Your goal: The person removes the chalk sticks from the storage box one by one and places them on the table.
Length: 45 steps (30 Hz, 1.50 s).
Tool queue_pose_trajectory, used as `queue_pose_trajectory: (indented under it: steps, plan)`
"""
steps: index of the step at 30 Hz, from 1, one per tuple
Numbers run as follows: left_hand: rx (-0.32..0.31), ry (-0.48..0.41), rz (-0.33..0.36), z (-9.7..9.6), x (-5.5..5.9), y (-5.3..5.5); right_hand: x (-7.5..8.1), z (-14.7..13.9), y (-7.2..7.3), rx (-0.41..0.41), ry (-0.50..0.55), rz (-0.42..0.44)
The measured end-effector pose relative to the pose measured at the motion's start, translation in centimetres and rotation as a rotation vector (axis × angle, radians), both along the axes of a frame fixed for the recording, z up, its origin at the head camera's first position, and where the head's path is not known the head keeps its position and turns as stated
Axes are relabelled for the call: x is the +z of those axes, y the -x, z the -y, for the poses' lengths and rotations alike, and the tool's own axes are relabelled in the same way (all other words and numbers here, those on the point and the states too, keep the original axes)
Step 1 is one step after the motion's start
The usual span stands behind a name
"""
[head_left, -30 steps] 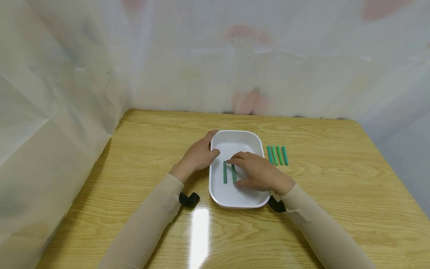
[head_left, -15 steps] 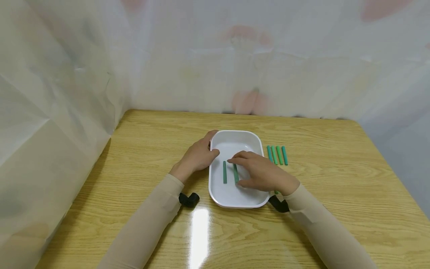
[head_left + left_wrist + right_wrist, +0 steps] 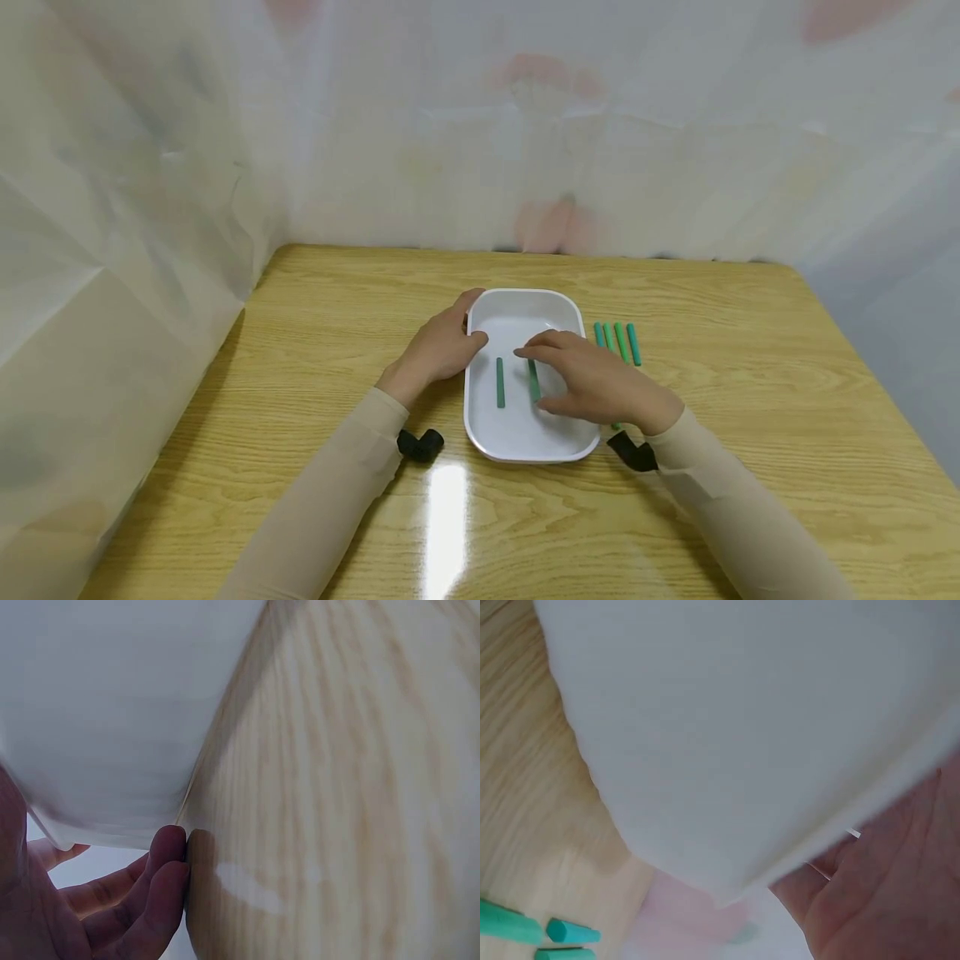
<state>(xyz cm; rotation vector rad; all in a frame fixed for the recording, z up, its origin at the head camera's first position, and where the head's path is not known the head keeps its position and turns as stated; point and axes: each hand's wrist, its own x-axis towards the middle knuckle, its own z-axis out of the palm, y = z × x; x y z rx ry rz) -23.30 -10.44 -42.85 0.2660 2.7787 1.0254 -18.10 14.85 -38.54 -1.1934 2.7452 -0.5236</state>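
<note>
A white rectangular tray (image 3: 534, 457) with rounded corners stands on the table. My left hand (image 3: 438, 346) grips its left side, thumb over the rim and fingers outside against the tray wall (image 3: 112, 712). Inside, my right hand (image 3: 600, 379) holds a slim green stick (image 3: 533, 382), like a chalk, between the thumb at its near end and the fingers at its far end. Another dark green stick (image 3: 500, 383) lies to its left on the tray floor, roughly parallel. In the right wrist view the tray's outer wall (image 3: 742, 735) hides the held stick.
Several teal and green sticks (image 3: 633, 344) lie in a row on the wooden table (image 3: 750, 375), right of the tray. The tip of another green stick (image 3: 617, 426) shows beside my right wrist. Pale sheeting (image 3: 450, 167) hangs behind the table.
My right hand has shifted right inside the tray, and the green stick has moved with it, widening the gap to the other stick. My left hand stays at the tray's rim.
</note>
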Motion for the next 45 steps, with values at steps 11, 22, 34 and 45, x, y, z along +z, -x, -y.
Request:
queue_pose_trajectory:
  steps: [11, 22, 34, 45]
  plan:
    - [0.010, -0.018, 0.004, 0.0, 0.0, -0.1, 1.7, -1.3, -0.4, -0.062, 0.009, -0.011]
    - [0.001, -0.031, -0.007, 0.0, 0.1, -0.1, 2.4, -2.5, -0.5, -0.090, -0.012, -0.017]
    - [0.013, -0.025, 0.008, 0.0, -0.1, 0.0, 3.2, -3.8, -0.9, -0.103, -0.004, -0.037]
    - [0.011, -0.020, 0.011, -0.1, 0.0, -0.1, 3.2, -5.1, -1.2, -0.118, 0.027, -0.048]
